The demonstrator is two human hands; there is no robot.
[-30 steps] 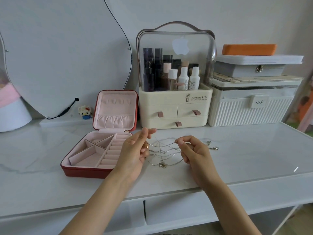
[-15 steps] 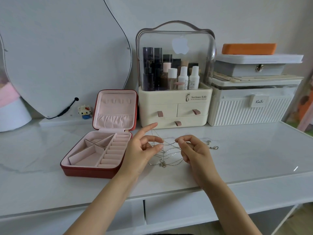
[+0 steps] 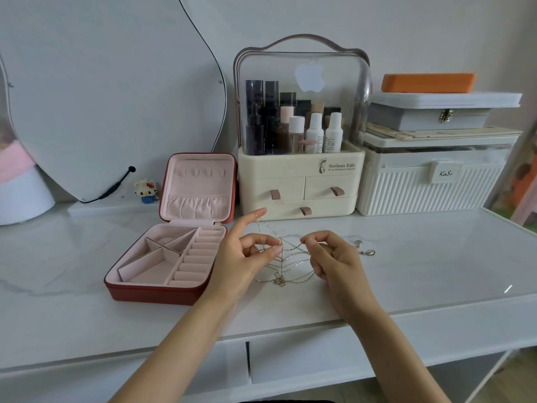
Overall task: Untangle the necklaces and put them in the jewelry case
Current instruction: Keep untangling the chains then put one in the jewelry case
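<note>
A tangle of thin silver and gold necklaces (image 3: 286,264) hangs between my two hands just above the white tabletop. My left hand (image 3: 242,257) pinches strands between thumb and middle finger, and its raised index finger hooks one chain upward. My right hand (image 3: 334,258) pinches the other side of the tangle. A small flower pendant (image 3: 279,281) dangles at the bottom. The red jewelry case (image 3: 139,292) lies open to the left of my left hand, its pink compartments empty.
A pendant and a clasp end (image 3: 366,249) lie on the table right of my right hand. Behind stand a cream cosmetics organiser (image 3: 299,181), a white ribbed box (image 3: 430,187) with stacked boxes, a mirror (image 3: 110,91) and a small toy figure (image 3: 146,191).
My left hand moved right toward the tangle, stretched its index finger up with a chain over it, and its thumb and middle finger closed on strands. My right hand barely moved.
</note>
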